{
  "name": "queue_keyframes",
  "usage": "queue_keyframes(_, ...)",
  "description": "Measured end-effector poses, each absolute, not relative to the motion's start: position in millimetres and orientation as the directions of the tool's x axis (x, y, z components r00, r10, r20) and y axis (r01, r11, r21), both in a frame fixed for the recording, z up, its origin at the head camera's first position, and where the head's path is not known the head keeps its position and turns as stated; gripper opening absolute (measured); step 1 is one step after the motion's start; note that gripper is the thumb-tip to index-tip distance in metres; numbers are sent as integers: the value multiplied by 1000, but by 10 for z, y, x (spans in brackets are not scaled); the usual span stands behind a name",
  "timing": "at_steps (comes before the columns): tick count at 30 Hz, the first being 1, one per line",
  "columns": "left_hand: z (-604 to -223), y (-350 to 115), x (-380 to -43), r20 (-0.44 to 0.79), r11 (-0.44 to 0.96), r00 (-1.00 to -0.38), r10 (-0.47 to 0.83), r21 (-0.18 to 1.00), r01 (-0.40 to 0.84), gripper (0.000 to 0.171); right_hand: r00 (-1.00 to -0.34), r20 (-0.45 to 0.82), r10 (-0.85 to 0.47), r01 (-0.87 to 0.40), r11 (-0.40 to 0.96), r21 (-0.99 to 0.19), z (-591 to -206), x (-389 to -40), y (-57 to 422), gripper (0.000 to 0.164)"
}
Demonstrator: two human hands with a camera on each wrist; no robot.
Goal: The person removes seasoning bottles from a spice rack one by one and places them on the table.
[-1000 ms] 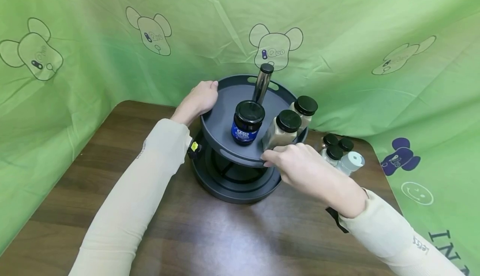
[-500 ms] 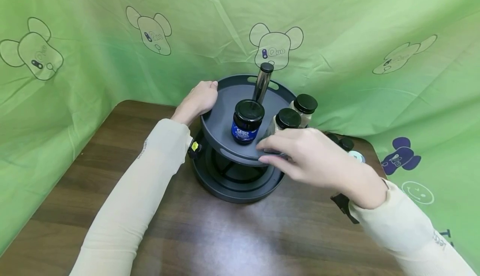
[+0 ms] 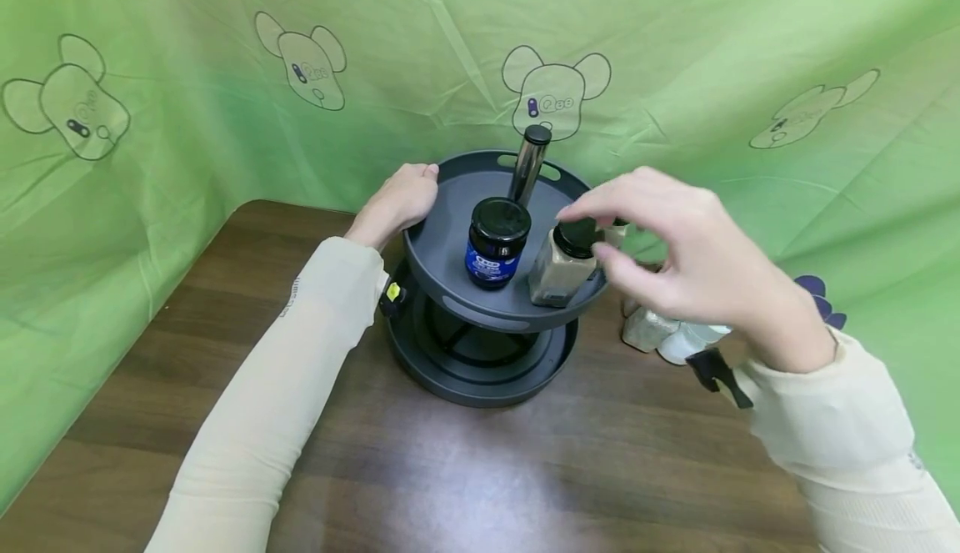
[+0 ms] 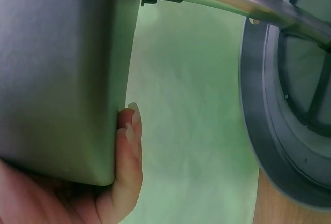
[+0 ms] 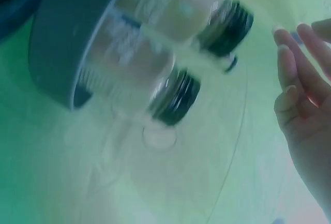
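Because the upper tray (image 3: 456,194) looks like stiff, smooth plastic or coated metal, it should keep its shape under pressure; loaded with jars, it would probably feel heavy and could tip if raised from one side. Its raised rim, or the cut-out (image 3: 551,172) at its far edge, seems the best place to take hold. The tray sits above a lower tray (image 3: 480,394), toward the back edge of the bench (image 3: 450,478).

The left hand (image 3: 401,196) grips its left edge, fingers curled round it. The right hand (image 3: 671,244), thumb and fingers wide apart, holds nothing and is near a square jar (image 3: 561,273) by the tray's front right edge. That jar looks like glass, slick and breakable, so the black lid or the flat sides would suit a grasp. A dark jar (image 3: 491,257) with a blue label and a tube (image 3: 529,171) stand nearer the tray's middle. Beyond, clear jars (image 3: 647,329) stand toward the bench's right edge, partly hidden.
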State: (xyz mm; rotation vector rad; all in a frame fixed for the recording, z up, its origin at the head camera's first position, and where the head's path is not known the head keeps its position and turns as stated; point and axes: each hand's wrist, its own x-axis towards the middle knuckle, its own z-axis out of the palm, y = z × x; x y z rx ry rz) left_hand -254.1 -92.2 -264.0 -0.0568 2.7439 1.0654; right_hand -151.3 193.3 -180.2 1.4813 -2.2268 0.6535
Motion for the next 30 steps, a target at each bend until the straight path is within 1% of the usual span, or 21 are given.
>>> queue_keyframes(3, -2640, -918, -2553, -207, 739, -978, 35, 664, -114, 54, -425, 562, -710, -900, 400, -174, -1766, -1584, 2020, 44)
queue_keyframes(5, -2641, -917, -2556, -203, 744, -978, 38, 660, -108, 54, -480, 534, -696, -871, 451, -196, -1759, -1630, 2069, 47)
queue_keyframes(9, -2637, -907, -2548, -211, 740, -977, 43, 663, -111, 54, -574, 413, -707, -815, 541, -206, -1782, -1732, 2139, 56)
queue_keyframes(13, -2638, -904, -2549, -225, 730, -973, 45, 673, -121, 54, -627, 300, -718, -777, 601, -186, -1826, -1836, 2168, 64)
queue_keyframes(18, -2656, -912, -2569, -212, 739, -976, 48, 665, -108, 55, -711, 120, -693, -703, 696, -146, -1872, -1940, 2152, 84)
queue_keyframes(20, -2664, -915, -2573, -202, 745, -978, 44, 659, -102, 55, -734, 55, -677, -678, 725, -126, -1891, -1988, 2131, 90)
queue_keyframes(22, -2671, -915, -2574, -203, 747, -978, 43, 657, -104, 55, -748, 13, -664, -660, 742, -112, -1911, -2034, 2112, 91)
queue_keyframes(24, -2673, -908, -2574, -207, 747, -977, 43, 657, -106, 54, -758, -11, -653, -648, 754, -107, -1932, -2070, 2103, 88)
queue_keyframes(26, -2668, -903, -2576, -211, 750, -976, 44, 652, -108, 55, -761, -18, -649, -644, 758, -105, -1947, -2092, 2098, 82)
queue_keyframes(30, -2661, -909, -2576, -214, 746, -976, 38, 656, -115, 54, -744, 5, -668, -665, 740, -102, -1976, -2105, 2080, 70)
